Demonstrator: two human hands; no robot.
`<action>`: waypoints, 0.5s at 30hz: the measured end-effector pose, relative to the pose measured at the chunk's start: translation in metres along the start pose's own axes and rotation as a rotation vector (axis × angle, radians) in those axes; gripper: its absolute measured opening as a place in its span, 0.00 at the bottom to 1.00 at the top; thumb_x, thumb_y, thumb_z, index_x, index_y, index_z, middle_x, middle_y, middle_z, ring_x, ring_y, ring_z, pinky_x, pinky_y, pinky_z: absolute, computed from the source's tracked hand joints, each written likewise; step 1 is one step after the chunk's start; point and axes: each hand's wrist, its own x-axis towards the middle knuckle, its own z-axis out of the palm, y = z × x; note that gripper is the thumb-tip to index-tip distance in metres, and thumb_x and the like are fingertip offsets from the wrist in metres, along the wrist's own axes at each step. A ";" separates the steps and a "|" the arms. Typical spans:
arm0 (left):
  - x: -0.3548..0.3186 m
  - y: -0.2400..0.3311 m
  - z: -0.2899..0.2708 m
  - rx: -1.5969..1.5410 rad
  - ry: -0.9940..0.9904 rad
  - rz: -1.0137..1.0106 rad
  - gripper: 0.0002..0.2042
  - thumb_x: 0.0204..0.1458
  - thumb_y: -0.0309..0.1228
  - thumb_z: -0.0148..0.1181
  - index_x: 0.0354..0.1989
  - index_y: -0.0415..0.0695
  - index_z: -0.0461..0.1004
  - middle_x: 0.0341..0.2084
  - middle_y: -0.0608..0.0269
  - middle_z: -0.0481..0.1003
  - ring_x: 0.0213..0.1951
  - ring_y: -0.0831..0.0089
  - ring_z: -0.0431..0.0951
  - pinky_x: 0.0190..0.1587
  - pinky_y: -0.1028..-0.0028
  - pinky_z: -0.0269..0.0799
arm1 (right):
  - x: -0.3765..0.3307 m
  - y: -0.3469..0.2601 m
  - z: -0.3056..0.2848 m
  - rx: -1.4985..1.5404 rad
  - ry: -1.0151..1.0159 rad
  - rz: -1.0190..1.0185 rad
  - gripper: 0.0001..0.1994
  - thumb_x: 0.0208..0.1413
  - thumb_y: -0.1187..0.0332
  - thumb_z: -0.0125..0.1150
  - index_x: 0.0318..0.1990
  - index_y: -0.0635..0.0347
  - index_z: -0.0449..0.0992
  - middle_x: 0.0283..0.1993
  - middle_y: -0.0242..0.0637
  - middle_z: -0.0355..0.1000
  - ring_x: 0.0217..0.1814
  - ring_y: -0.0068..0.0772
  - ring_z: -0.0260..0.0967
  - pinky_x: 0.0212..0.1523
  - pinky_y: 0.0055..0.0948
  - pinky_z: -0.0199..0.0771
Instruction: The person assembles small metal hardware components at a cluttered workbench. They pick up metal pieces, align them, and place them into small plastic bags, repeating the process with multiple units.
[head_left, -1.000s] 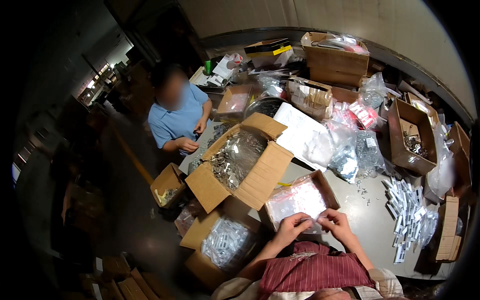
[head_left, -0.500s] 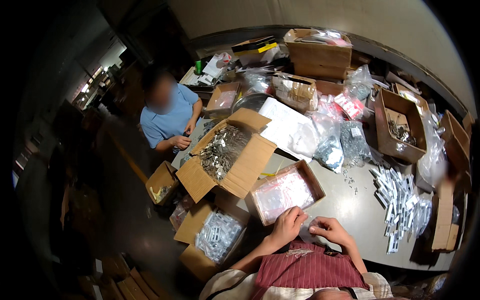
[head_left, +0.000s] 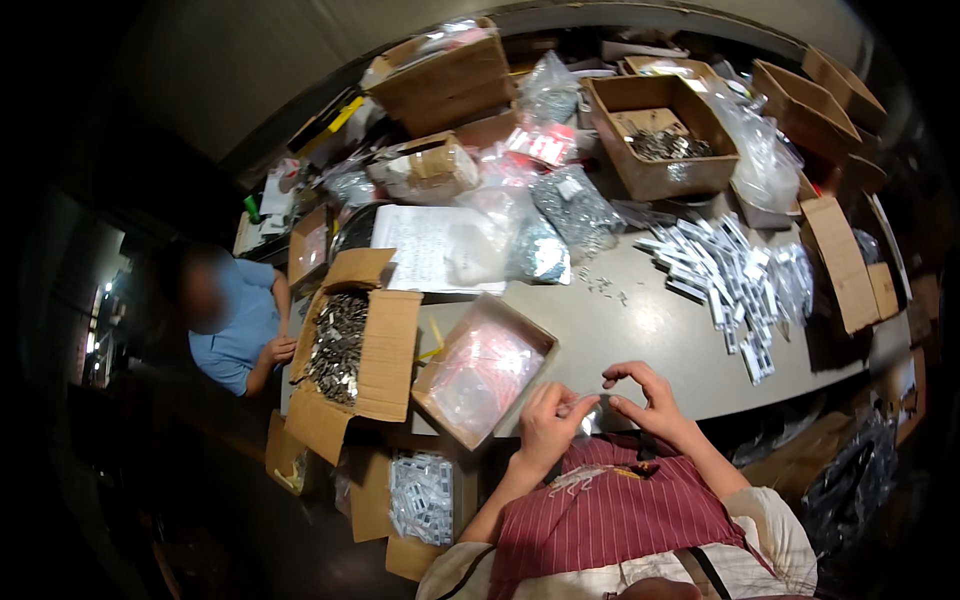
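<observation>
My left hand point(head_left: 548, 425) is closed, thumb and fingers pinching a small clear plastic bag point(head_left: 591, 420) just off the table's near edge. Close beside it, my right hand point(head_left: 652, 402) has its thumb and forefinger curved and apart; the thumb tip comes near the bag's upper edge, and nothing shows between the fingers. Left of my hands lies an open cardboard box point(head_left: 540, 347) with flat clear bags point(head_left: 485, 375) in it. To the right, a heap of white-and-grey metal strip-like parts point(head_left: 722, 280) is spread on the table.
A carton of small metal pieces point(head_left: 340, 345) stands at the left, and a box of bagged parts point(head_left: 420, 500) sits below table level. Written sheets point(head_left: 420, 240), filled plastic bags point(head_left: 575, 205) and a bin point(head_left: 650, 180) line the back. A co-worker in blue point(head_left: 235, 325) is at far left.
My view has turned to the right, so the boxes and co-worker appear farther left. My right hand's thumb and forefinger have parted from the bag, which my left hand keeps holding.
</observation>
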 end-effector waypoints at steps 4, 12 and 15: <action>0.009 -0.007 0.010 0.204 0.034 0.276 0.18 0.42 0.33 0.78 0.27 0.42 0.69 0.24 0.60 0.71 0.29 0.58 0.72 0.32 0.61 0.68 | 0.011 -0.008 -0.009 -0.163 -0.071 -0.313 0.18 0.48 0.69 0.63 0.49 0.59 0.77 0.49 0.41 0.75 0.59 0.48 0.69 0.71 0.55 0.56; 0.024 0.003 0.015 0.480 -0.061 0.473 0.25 0.39 0.24 0.72 0.48 0.40 0.71 0.42 0.52 0.71 0.45 0.51 0.72 0.49 0.58 0.68 | 0.010 0.018 -0.015 -0.532 -0.390 -0.235 0.28 0.38 0.63 0.66 0.54 0.51 0.79 0.66 0.43 0.66 0.80 0.58 0.42 0.75 0.74 0.25; 0.032 -0.017 0.031 0.451 -0.086 0.402 0.24 0.41 0.23 0.70 0.49 0.40 0.70 0.43 0.52 0.72 0.47 0.50 0.72 0.52 0.57 0.66 | 0.018 0.024 -0.020 -0.524 -0.451 -0.289 0.29 0.40 0.65 0.66 0.57 0.50 0.79 0.67 0.44 0.66 0.79 0.55 0.47 0.76 0.67 0.33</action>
